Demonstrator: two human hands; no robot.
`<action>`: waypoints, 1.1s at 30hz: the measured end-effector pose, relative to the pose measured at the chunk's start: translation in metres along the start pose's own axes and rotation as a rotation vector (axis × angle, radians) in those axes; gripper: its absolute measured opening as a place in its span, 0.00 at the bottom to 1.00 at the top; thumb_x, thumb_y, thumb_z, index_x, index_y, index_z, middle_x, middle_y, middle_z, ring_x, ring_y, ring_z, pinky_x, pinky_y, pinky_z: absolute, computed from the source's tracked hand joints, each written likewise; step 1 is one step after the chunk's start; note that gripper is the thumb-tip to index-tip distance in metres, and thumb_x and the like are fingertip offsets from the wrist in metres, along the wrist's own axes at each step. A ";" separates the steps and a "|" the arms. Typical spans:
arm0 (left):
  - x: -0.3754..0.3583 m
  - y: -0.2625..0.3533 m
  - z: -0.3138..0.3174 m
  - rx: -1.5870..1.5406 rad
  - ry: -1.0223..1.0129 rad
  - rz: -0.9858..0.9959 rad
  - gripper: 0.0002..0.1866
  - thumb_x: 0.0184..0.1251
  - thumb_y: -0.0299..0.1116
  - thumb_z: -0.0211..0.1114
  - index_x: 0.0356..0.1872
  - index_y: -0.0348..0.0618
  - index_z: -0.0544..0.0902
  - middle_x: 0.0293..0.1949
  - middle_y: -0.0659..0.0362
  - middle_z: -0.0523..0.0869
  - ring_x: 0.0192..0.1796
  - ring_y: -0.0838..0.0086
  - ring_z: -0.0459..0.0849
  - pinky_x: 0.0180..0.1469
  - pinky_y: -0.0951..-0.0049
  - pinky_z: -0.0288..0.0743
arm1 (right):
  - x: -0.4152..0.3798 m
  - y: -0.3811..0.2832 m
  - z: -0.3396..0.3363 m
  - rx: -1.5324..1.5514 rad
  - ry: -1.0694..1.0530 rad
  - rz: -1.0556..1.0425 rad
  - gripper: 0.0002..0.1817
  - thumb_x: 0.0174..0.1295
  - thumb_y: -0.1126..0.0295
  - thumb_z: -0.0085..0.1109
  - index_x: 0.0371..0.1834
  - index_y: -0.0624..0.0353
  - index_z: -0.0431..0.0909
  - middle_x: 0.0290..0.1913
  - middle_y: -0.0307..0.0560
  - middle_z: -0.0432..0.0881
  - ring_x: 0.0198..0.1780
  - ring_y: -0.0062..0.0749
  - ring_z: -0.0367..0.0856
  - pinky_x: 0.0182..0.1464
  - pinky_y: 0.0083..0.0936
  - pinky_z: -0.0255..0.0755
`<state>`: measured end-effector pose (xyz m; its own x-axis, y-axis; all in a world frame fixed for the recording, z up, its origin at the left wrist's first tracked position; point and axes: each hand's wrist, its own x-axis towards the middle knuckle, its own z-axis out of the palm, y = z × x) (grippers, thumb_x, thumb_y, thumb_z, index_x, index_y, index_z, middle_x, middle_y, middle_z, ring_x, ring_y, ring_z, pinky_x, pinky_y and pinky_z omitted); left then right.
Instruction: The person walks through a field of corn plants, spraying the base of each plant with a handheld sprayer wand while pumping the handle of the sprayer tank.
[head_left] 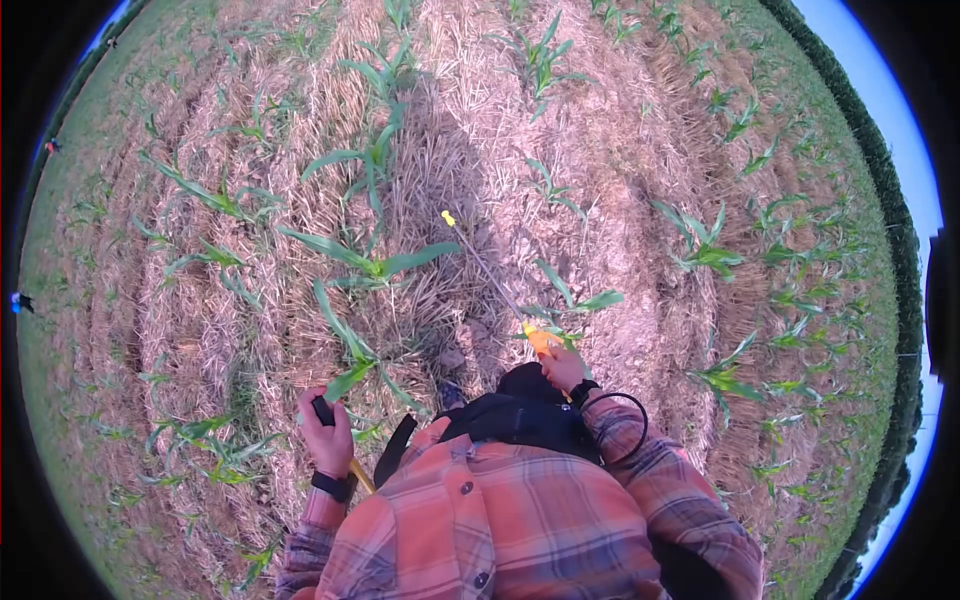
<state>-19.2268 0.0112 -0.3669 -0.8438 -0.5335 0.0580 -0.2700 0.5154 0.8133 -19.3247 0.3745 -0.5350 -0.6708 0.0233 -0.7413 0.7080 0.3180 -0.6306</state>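
Note:
My right hand (563, 369) is closed around the orange and yellow handle (541, 341) of a spray wand (487, 270). The thin wand slants forward and left over the soil, ending in a yellow nozzle (448, 217) near a young corn plant (374, 267). A black hose (641, 425) loops beside my right forearm. On the left, my left hand (326, 432) grips the black end (323, 410) of a lever, whose yellow shaft (361, 477) shows below the wrist. The rest of the lever is hidden by my body.
Rows of young corn plants (712, 258) grow on both sides amid dry straw (440, 190). A small corn plant (575, 296) stands just ahead of my right hand. Distant people (20, 302) are at the far left. Trees (880, 190) line the right edge.

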 end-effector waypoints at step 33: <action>0.210 0.128 0.170 0.094 0.035 0.058 0.13 0.53 0.21 0.53 0.41 0.40 0.68 0.31 0.62 0.68 0.28 0.79 0.63 0.32 0.81 0.60 | 0.241 -0.114 -0.191 0.553 0.255 0.011 0.12 0.54 0.63 0.51 0.22 0.59 0.67 0.13 0.40 0.68 0.08 0.22 0.63 0.08 0.19 0.56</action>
<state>-19.5179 0.0794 -0.3488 -0.8431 -0.5230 0.1248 -0.2647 0.6057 0.7504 -19.6092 0.5244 -0.5974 -0.6459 0.2722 -0.7132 0.6794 -0.2211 -0.6997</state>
